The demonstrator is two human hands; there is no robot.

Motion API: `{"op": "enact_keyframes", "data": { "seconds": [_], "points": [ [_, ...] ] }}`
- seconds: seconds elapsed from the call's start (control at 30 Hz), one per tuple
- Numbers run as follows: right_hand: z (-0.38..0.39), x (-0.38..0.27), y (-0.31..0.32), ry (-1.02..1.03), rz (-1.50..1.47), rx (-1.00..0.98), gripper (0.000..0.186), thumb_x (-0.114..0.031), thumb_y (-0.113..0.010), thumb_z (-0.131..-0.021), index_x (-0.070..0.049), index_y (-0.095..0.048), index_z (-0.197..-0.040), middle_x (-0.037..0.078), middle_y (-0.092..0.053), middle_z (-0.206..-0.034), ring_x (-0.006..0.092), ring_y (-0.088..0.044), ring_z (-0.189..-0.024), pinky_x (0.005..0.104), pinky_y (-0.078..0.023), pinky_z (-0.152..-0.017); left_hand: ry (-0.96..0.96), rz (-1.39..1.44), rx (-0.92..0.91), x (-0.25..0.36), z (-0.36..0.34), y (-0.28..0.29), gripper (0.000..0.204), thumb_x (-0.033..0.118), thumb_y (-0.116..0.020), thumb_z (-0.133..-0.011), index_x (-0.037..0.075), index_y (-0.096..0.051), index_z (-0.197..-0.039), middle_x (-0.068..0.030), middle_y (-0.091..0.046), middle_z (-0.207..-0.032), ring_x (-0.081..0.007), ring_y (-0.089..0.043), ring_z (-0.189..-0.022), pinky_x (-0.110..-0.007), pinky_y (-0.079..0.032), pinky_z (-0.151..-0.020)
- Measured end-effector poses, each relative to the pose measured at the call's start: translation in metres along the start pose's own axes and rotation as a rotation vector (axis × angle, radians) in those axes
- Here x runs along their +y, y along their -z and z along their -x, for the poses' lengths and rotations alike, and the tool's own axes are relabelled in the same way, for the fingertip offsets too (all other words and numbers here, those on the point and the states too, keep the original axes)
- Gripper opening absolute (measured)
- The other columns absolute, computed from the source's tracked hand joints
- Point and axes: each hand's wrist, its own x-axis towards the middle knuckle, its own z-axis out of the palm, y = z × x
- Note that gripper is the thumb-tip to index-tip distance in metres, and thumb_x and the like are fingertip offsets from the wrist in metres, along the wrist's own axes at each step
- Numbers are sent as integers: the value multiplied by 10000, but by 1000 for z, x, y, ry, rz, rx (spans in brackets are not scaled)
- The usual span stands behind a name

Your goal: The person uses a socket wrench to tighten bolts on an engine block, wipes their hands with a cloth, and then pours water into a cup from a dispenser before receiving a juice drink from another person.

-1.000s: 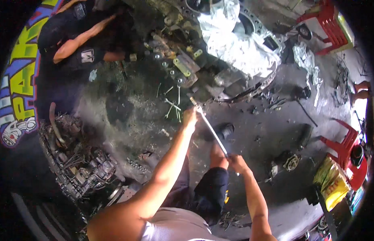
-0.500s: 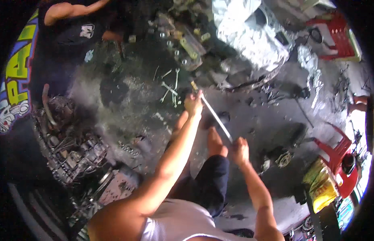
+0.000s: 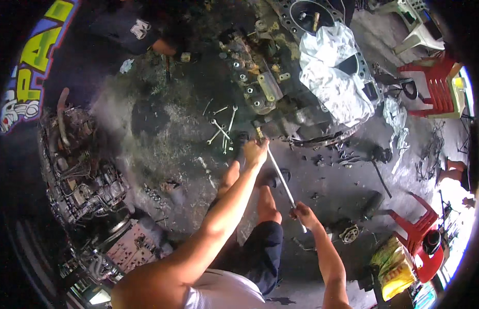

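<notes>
Both of my hands grip a long silver metal bar (image 3: pixel 280 173), which slants from upper left to lower right in front of my legs. My left hand (image 3: pixel 256 153) is closed round its far part, and a brass-coloured end piece (image 3: pixel 259 133) sticks out beyond the fingers. Around the near part my right hand (image 3: pixel 304 215) is closed, with the bar's tip showing just past it. Several wrenches (image 3: pixel 224 129) lie on the dark floor to the left of my left hand. A large engine block (image 3: pixel 322 131), partly covered by white cloth (image 3: pixel 335 82), stands ahead to the right.
An engine assembly (image 3: pixel 85 180) sits on the left floor. A cylinder head (image 3: pixel 262 82) lies beyond my hands. Loose parts (image 3: pixel 347 157) and a round metal part (image 3: pixel 349 234) are on the right, near red chairs (image 3: pixel 414 221) and a yellow sack (image 3: pixel 396 270). Another person (image 3: pixel 147 38) is far left.
The view has shifted, so the surroundings sit lower in the picture. My right hand is now lower along the picture, and the bar's near tip shows past it. Both hands still hold the bar.
</notes>
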Motion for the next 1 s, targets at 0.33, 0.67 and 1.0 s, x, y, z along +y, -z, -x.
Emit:
{"op": "enact_keyframes", "data": {
  "seconds": [0.33,0.67,1.0],
  "points": [
    [11,0,-25,105,245,272,314,-109,-550,-852,15,-525,-1139,32,-546,-746,89,-481,-656,264,-430,-590,-17,-290,-31,11,-14,17,399,397,-695,-705,8,-614,-664,-177,-629,-664,-322,-633,-653,-403,-483,-582],
    [4,-89,-30,-234,860,539,444,-489,-485,-825,-108,-636,-997,181,-641,-865,333,-622,-814,426,-481,-701,-305,-188,-157,-25,-49,2,363,367,-620,-780,36,-670,-922,-168,-648,-763,-306,-629,-724,-416,-483,-671],
    [154,-7,-29,-271,835,797,555,-612,-407,-830,-114,-646,-881,161,-628,-703,353,-618,-682,453,-491,-621,397,125,-98,-2,-40,-34,489,444,-592,-783,-40,-628,-720,-128,-613,-674,-234,-571,-550,-386,-492,-558]
  ]
}}
